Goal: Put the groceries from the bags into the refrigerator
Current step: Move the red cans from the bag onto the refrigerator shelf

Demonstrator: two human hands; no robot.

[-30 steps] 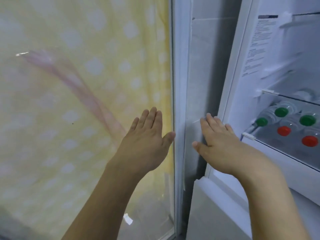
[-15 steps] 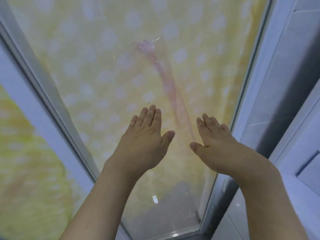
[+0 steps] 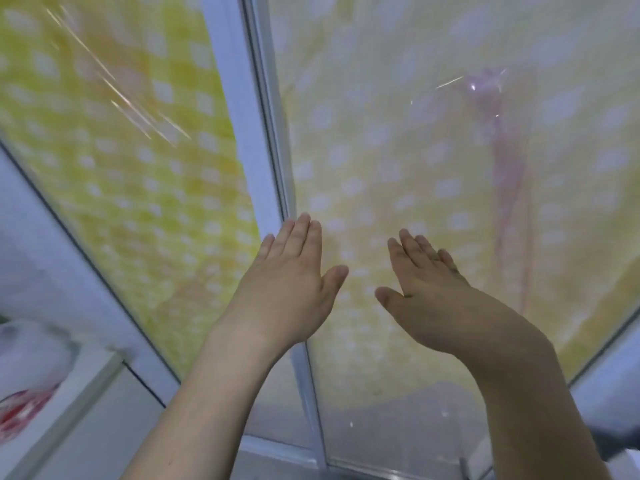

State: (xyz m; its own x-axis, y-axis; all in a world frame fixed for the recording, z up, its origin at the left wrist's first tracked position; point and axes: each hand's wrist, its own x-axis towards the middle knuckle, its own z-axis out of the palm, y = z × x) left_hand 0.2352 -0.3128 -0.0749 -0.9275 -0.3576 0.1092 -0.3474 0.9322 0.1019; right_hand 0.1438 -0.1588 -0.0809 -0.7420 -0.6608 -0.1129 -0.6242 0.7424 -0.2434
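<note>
Left hand (image 3: 287, 289) and right hand (image 3: 429, 299) raised, fingers spread flat, holding nothing, before glass panel (image 3: 398, 150) backed by yellow dotted curtain (image 3: 138, 168). Refrigerator, groceries out of view.

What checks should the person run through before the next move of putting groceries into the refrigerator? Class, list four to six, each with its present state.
1. Left hand free to pick something up: ok, open and flat, holding nothing.
2. Right hand free: ok, open, fingers spread, empty.
3. Refrigerator in view: not ok; the camera faces a glass pane with a yellow dotted curtain behind it.
4. Grocery bags located: cannot tell; only a blurred white and red shape shows at the lower left.
5. Picture sharp enough to judge positions: not ok, streaked by motion blur.
6. Hands clear of the window frame: cannot tell whether the left fingertips touch it.
</note>
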